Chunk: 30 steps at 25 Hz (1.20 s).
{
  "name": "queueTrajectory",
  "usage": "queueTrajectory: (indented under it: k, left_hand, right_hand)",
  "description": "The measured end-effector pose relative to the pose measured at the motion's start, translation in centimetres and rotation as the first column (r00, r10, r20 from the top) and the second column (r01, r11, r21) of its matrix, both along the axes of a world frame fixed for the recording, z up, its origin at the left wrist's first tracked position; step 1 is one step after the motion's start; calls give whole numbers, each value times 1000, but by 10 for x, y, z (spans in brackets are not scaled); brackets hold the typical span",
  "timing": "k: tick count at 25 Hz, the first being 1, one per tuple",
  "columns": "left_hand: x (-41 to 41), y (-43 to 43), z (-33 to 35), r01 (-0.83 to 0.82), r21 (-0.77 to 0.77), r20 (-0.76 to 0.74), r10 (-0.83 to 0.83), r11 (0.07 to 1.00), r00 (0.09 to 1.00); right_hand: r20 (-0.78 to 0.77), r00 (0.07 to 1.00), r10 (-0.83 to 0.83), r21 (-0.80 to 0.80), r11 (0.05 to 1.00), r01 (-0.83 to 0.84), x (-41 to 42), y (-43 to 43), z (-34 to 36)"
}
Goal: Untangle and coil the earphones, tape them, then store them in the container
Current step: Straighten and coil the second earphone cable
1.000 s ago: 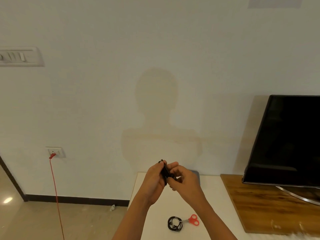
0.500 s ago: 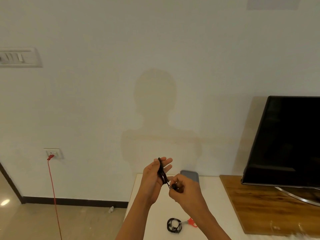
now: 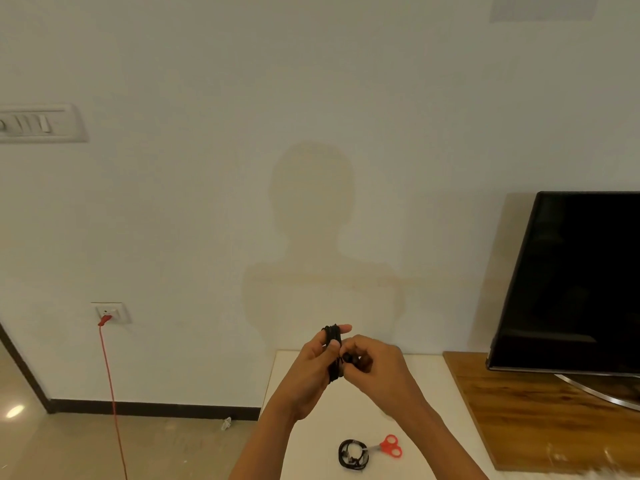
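Note:
Black earphones are wound in loops around the fingers of my left hand, which I hold up above the white table. My right hand touches the coil from the right and pinches the cord's end with an earbud. A second coiled black earphone set lies on the table near its front, below my forearms. The container is not visible; my hands cover the spot behind them.
Red-handled scissors lie right of the coiled set. A dark television stands on a wooden board at the right. A red cable hangs from a wall socket at the left, down to the floor.
My right hand has come back in against the coil on my left fingers. The grey object seen behind my hands half a second ago is now covered by them.

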<state>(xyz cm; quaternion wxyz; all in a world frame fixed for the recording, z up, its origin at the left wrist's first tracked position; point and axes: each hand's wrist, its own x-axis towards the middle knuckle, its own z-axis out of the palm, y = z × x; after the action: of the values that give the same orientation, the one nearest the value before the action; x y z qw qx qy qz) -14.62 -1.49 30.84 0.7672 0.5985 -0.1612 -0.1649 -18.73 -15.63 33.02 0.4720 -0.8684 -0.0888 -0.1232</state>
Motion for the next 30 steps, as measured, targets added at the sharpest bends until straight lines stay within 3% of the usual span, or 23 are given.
queueTrajectory:
  k: [6, 10, 12, 16, 20, 22, 24, 27, 30]
  left_hand:
    - [6, -2, -6, -79, 252, 76, 61, 965, 995]
    - [4, -3, -1, -67, 376, 144, 13, 924, 989]
    - [5, -1, -2, 14, 419, 84, -54, 908, 995]
    - [5, 2, -5, 167, 388, -62, -156, 906, 986]
    - [7, 1, -12, 65, 455, 61, -104, 888, 993]
    - [7, -2, -14, -69, 347, 38, 59, 935, 998]
    - [7, -5, -10, -191, 94, -133, 202, 977, 970]
    - [4, -5, -2, -278, -260, -367, 172, 925, 914]
    - [4, 8, 2, -261, -385, -473, 53, 885, 879]
  right_hand:
    - [10, 995, 102, 44, 994, -102, 7, -12, -9]
    - [154, 973, 170, -216, 967, -135, 9, -20, -25]
    - [204, 950, 238, -310, 936, -168, 9, -23, -29]
    - [222, 913, 342, -402, 885, -234, 8, -25, -28]
    - [244, 895, 373, -443, 864, -239, 7, -21, -30]
    - [258, 884, 390, -462, 853, -242, 4, -16, -34]
    - [246, 880, 406, -476, 842, -256, -2, -11, -41]
    - [157, 937, 311, -412, 883, -224, -10, -10, -53]
    - [92, 989, 114, -251, 964, -88, -4, -21, -62]
